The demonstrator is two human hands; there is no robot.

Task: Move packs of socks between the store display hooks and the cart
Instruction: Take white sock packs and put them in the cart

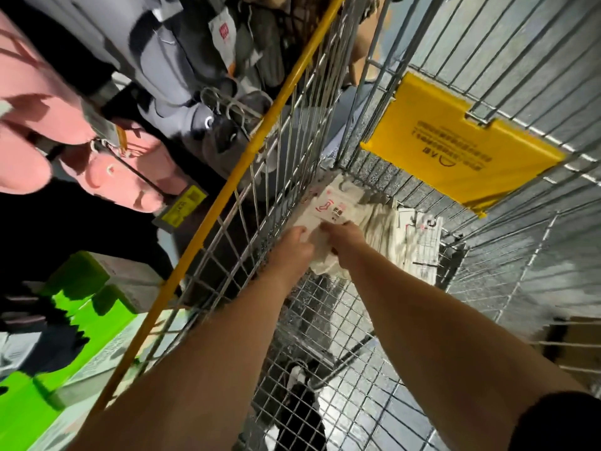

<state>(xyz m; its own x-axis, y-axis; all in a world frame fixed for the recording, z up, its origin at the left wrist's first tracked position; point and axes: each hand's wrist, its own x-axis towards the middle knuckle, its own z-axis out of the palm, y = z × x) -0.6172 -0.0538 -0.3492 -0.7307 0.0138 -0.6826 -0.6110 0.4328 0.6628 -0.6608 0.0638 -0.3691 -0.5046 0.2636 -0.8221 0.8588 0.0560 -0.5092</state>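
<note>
White card-labelled sock pack [328,211] gripped by left hand [292,247] and right hand [344,239] | lifted from wire-mesh cart [325,320] floor, probably for hooking.

We look down through wire mesh at a pale, speckled floor [367,323] that shines with a grey gloss under hard overhead light. The upper right shows a light grey stretch of that floor [455,37], seen between bars. To the left the space falls into deep shadow, nearly black. Low on the left sit bright green boxes [81,307], with jagged dark shapes laid across them that we cannot identify. Beside them lies a pale, printed sheet or panel [107,356], too blurred to read. At the right edge we see brown cardboard [572,340] behind the wires. The light is artificial and uneven.
</note>
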